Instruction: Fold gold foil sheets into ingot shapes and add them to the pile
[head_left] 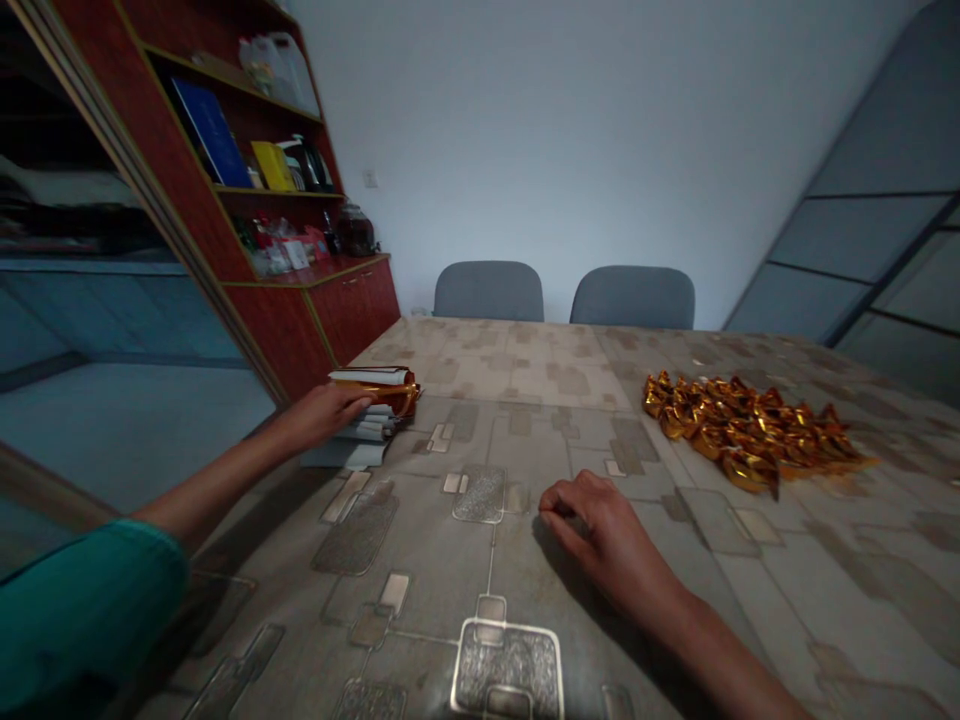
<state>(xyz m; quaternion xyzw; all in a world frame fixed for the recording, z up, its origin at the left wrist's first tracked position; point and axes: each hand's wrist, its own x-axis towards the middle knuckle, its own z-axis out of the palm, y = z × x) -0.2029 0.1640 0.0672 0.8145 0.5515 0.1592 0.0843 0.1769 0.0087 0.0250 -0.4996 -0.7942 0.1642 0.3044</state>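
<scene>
My left hand (334, 412) reaches out to a pile of folded gold foil paper (405, 395) with pale backing at the table's left side. Its fingers are closed on the paper at the near edge of the pile; how many sheets they hold is hidden. Pale grey-white sheets (356, 452) lie below and in front of the gold ones. My right hand (592, 515) rests above the middle of the table, fingers curled in and thumb against the forefinger, with nothing visible in it. To its far right lies a cluster of folded gold foil pieces (750, 425), set close together in rows.
A patterned cloth covers the table (487, 560). Behind the far edge stand two grey chairs (489, 290) (634, 296) against a white wall. A red-brown shelf cabinet (352, 310) with bottles, boxes and a jar is at the left. Grey panelled doors (847, 220) stand at the right.
</scene>
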